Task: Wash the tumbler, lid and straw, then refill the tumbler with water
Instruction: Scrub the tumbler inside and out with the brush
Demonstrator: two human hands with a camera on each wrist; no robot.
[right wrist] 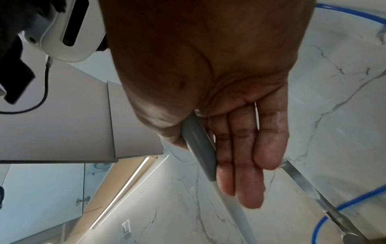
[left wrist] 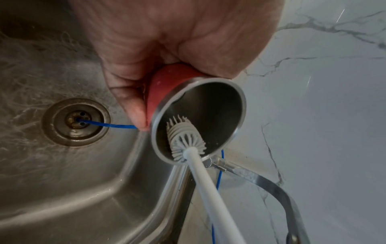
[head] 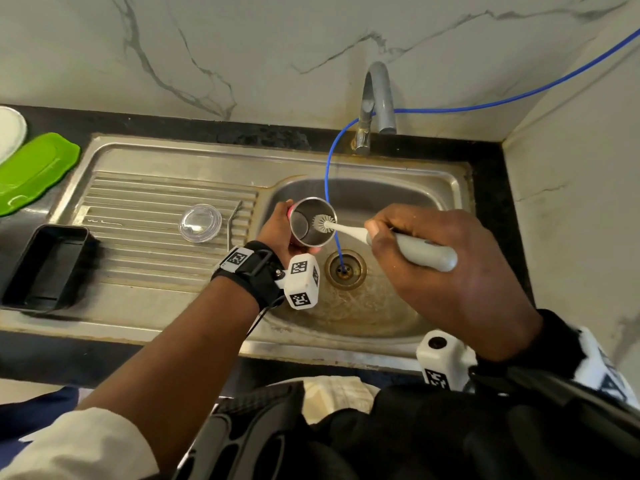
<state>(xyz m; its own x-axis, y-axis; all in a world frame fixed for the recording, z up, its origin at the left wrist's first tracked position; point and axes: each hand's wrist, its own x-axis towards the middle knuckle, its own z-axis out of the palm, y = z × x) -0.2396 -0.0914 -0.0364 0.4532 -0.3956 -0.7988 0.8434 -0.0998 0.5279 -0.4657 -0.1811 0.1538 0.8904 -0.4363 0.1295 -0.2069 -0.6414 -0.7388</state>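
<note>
My left hand (head: 277, 230) grips the tumbler (head: 311, 223), red outside and steel inside, tilted over the sink basin with its mouth toward the right. In the left wrist view my left hand (left wrist: 146, 82) wraps the tumbler (left wrist: 200, 115) from behind. My right hand (head: 433, 251) holds the grey handle of a bottle brush (head: 363, 232); its bristle head (left wrist: 183, 140) sits just inside the tumbler's rim. The right wrist view shows my right hand (right wrist: 229, 148) lying along the brush handle (right wrist: 200, 145). The clear lid (head: 200, 223) and the metal straw (head: 233, 220) lie on the drainboard.
A steel sink (head: 138, 271) with a drain (head: 345, 270) lies below the hands. A blue hose (head: 329, 168) runs from the wall into the drain, past the tap (head: 375, 102). A black tub (head: 45, 268) and a green tray (head: 31, 171) stand at the left.
</note>
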